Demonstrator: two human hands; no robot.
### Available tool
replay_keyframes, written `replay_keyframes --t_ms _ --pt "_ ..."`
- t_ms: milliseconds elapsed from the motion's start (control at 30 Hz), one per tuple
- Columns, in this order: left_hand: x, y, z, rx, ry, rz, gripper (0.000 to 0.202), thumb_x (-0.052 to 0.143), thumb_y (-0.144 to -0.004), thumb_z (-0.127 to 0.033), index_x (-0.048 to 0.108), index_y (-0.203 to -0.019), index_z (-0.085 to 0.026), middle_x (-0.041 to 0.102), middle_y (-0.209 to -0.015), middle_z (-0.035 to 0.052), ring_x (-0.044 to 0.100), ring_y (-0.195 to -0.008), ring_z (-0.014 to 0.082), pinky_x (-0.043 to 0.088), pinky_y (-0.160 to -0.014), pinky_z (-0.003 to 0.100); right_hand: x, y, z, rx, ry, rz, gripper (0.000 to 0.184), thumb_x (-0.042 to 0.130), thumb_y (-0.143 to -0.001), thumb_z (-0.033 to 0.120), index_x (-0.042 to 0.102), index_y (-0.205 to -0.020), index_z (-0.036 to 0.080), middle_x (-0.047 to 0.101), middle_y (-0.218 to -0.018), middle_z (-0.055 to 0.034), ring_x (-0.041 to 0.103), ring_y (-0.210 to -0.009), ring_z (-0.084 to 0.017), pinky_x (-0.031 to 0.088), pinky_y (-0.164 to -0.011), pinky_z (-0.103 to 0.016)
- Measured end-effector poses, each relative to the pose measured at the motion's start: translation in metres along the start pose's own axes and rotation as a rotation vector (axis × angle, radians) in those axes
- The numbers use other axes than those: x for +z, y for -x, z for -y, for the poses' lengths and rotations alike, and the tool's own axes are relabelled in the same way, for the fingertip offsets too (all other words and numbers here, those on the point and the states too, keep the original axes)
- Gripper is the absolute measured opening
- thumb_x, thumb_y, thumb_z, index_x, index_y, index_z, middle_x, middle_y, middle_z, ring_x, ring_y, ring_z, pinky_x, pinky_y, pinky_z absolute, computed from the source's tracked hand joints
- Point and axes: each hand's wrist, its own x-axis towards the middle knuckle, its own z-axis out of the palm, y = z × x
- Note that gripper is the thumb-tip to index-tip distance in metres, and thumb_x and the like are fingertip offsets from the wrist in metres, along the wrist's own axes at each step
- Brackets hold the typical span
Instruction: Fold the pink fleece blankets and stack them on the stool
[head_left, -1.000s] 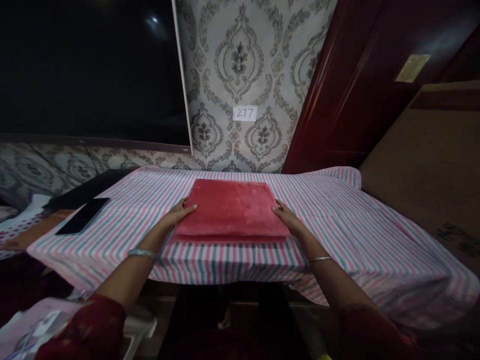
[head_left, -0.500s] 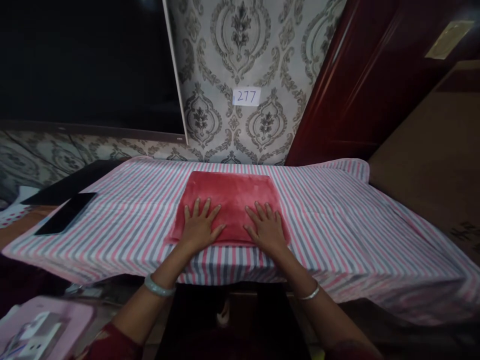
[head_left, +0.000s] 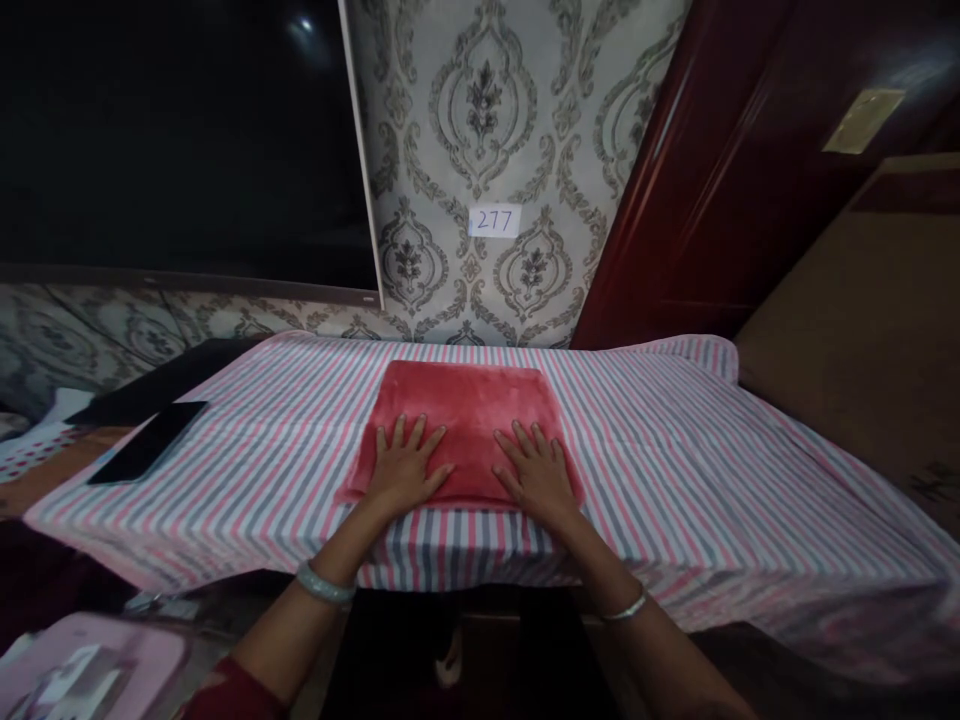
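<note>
A red, plush-looking folded cloth (head_left: 472, 410) lies flat near the middle of the table, its near edge close to the table's front. My left hand (head_left: 407, 468) rests palm down on its left front part, fingers spread. On the right front part lies my right hand (head_left: 540, 472), also flat with its fingers apart. Neither hand grips anything. Under the cloth is a striped tablecloth (head_left: 660, 460) in pink, grey and white.
A black phone (head_left: 148, 443) lies at the table's left. Behind stand a large dark screen (head_left: 180, 150) and a patterned wall with a paper label (head_left: 494, 220) reading 277. A cardboard box (head_left: 862, 330) is at the right, a pink stool (head_left: 112, 650) at the lower left.
The whole view has shifted slightly, so things appear a little lower. Both hands stay flat on the red cloth, in nearly the same spots.
</note>
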Motion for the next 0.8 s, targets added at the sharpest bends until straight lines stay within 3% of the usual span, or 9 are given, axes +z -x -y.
replay_keyframes --t_ms 100,167,233,300,433,600,800 --pt "-0.021 -0.012 0.002 -0.004 0.076 0.101 0.064 0.043 -0.093 -0.062 0.046 -0.148 -0.029 0.029 -0.163 0.009 0.022 -0.15 0.0384 0.017 -0.118 0.065 -0.017 -0.015 -0.005 -0.012 -0.059 0.058 0.048 0.039 -0.102 0.045 0.048 -0.147 0.031 0.042 -0.157 -0.0048 0.033 -0.145 -0.032 0.027 -0.114 -0.055" --pt "-0.039 -0.03 0.0 -0.009 0.093 0.074 0.059 0.039 -0.096 -0.056 0.051 -0.144 -0.024 0.038 -0.159 0.0121 0.032 -0.147 0.0354 0.022 -0.119 0.06 -0.032 -0.035 -0.005 0.005 -0.072 0.012 0.048 0.034 -0.104 0.042 0.049 -0.147 0.029 0.046 -0.154 -0.0062 0.036 -0.143 -0.03 0.028 -0.114 -0.052" --pt "-0.053 -0.052 -0.007 -0.025 0.088 0.016 0.057 0.037 -0.098 -0.049 0.048 -0.147 -0.021 0.04 -0.157 0.0135 0.032 -0.147 0.0344 0.02 -0.12 0.058 -0.044 -0.06 -0.001 0.044 -0.056 -0.059 0.05 0.034 -0.104 0.041 0.045 -0.15 0.028 0.042 -0.157 -0.0067 0.03 -0.146 -0.031 0.025 -0.115 -0.053" --pt "-0.06 -0.077 -0.015 -0.028 0.085 -0.008 0.059 0.036 -0.098 -0.047 0.04 -0.152 -0.023 0.033 -0.161 0.0117 0.025 -0.149 0.0357 0.015 -0.121 0.06 -0.048 -0.084 0.005 0.088 -0.036 -0.079 0.052 0.035 -0.103 0.043 0.04 -0.153 0.029 0.034 -0.161 -0.0068 0.022 -0.149 -0.033 0.022 -0.116 -0.056" --pt "-0.04 -0.11 -0.022 -0.023 0.048 -0.01 0.063 0.036 -0.097 -0.053 0.035 -0.154 -0.028 0.024 -0.165 0.0079 0.015 -0.151 0.0405 0.009 -0.12 0.065 -0.028 -0.113 0.012 0.128 -0.009 -0.013 0.056 0.036 -0.102 0.05 0.037 -0.154 0.032 0.028 -0.164 -0.0066 0.018 -0.15 -0.035 0.016 -0.116 -0.061" --pt "0.006 -0.119 -0.015 -0.024 0.003 -0.045 0.064 0.034 -0.095 -0.058 0.039 -0.153 -0.029 0.029 -0.163 0.0095 0.016 -0.149 0.0467 0.009 -0.116 0.072 0.01 -0.114 0.008 0.134 0.023 -0.035 0.056 0.036 -0.1 0.055 0.042 -0.151 0.035 0.032 -0.162 -0.0055 0.023 -0.149 -0.035 0.015 -0.116 -0.063" --pt "0.015 -0.12 -0.012 -0.014 0.014 -0.068 0.063 0.034 -0.095 -0.057 0.041 -0.152 -0.03 0.033 -0.161 0.0093 0.02 -0.148 0.047 0.013 -0.114 0.073 0.018 -0.114 0.004 0.12 0.012 -0.088 0.054 0.038 -0.1 0.053 0.046 -0.149 0.033 0.037 -0.16 -0.0068 0.027 -0.147 -0.035 0.017 -0.115 -0.063"
